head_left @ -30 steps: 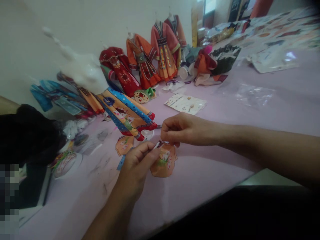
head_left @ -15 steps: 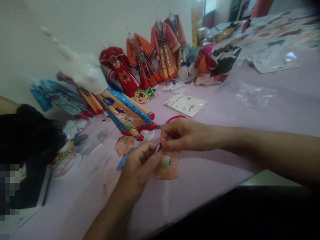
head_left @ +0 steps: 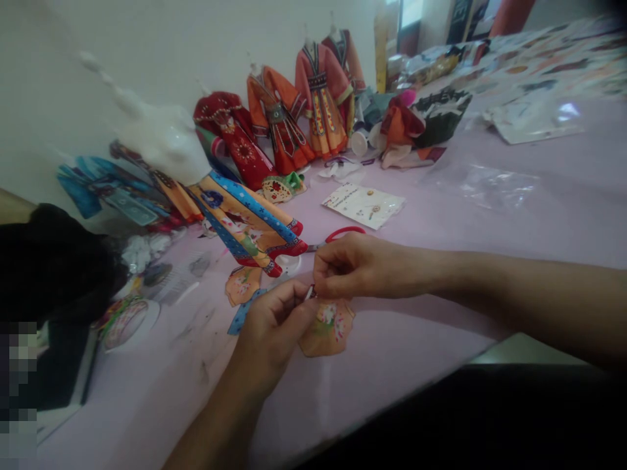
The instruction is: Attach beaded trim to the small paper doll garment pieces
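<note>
On the table (head_left: pixel 421 339), the scissors (head_left: pixel 349 229) lie between the hands (head_left: pixel 345 266) and packet (head_left: pixel 361 203), right of the mannequin (head_left: pixel 171 145).

We are counting two hands (head_left: pixel 280 318), two loose floral pieces (head_left: pixel 329 334), one pair of scissors (head_left: pixel 345 230), one large mannequin (head_left: pixel 171 147), and at least six robes (head_left: pixel 318 101).

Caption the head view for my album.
Left hand holding flower-printed orange fabric, right hand pinched at its edge, red-handled scissors behind.
</note>
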The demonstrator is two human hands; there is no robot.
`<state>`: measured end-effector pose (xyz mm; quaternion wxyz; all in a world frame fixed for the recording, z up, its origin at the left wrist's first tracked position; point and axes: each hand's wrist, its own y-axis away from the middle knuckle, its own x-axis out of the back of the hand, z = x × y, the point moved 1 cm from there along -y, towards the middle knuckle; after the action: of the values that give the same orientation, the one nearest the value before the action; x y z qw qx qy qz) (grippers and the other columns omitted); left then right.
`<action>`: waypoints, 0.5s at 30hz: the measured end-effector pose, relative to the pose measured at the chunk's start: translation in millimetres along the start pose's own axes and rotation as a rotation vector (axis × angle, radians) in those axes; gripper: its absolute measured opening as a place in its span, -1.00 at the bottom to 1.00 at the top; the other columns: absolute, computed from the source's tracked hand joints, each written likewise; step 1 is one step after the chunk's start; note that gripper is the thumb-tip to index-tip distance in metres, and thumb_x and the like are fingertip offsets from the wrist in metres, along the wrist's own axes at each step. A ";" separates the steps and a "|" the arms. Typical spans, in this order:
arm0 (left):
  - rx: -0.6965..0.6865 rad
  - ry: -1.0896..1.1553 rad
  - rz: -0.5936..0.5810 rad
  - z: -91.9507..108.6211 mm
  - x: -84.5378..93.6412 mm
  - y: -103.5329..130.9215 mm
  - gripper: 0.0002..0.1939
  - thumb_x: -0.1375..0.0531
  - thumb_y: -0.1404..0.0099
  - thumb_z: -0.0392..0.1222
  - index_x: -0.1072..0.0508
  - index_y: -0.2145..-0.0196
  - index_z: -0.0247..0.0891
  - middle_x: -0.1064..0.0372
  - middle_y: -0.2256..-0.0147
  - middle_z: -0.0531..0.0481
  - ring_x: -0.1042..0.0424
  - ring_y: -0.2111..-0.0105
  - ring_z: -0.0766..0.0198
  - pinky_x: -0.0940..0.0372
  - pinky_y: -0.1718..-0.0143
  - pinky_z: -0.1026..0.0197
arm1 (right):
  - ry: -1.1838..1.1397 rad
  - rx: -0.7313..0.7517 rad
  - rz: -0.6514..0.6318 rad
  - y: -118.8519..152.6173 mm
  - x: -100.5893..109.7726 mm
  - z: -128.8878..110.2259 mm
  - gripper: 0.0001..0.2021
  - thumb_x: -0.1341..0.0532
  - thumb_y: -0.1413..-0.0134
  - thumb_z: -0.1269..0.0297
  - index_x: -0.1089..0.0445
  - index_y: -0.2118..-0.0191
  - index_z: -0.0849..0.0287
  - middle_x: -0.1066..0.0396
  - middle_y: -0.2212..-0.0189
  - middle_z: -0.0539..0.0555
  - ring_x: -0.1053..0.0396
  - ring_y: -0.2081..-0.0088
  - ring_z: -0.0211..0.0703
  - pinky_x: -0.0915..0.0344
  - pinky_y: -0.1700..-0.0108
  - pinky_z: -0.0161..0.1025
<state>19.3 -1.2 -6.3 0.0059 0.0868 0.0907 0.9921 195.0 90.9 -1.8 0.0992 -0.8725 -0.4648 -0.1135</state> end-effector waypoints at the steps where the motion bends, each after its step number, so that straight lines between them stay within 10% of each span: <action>1: -0.002 -0.011 0.005 -0.6 0.3 -0.2 -0.80 -0.36 -0.20 -0.06 -0.52 0.39 -0.25 -0.38 0.46 0.07 -0.33 0.45 0.30 -0.14 0.42 0.28 | 0.006 0.000 0.000 0.1 -0.3 -0.3 -0.93 -0.25 -0.11 0.39 -0.41 0.37 0.26 -0.29 0.51 -0.09 -0.17 0.47 -0.37 -0.10 0.44 -0.36; 15: 0.031 0.039 0.024 3.2 0.4 0.5 -0.78 -0.36 -0.16 -0.10 -0.45 0.49 -0.23 -0.33 0.50 0.10 -0.28 0.48 0.35 -0.16 0.43 0.31 | 0.029 0.012 0.128 0.2 4.9 -2.6 -0.90 -0.21 -0.16 0.29 -0.38 0.29 0.23 -0.38 0.40 -0.01 -0.28 0.36 -0.27 -0.20 0.33 -0.31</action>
<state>19.5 -1.1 -3.0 -0.0093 0.0683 0.1052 0.9921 197.6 94.0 2.1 0.1181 -0.8980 -0.4074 -0.1166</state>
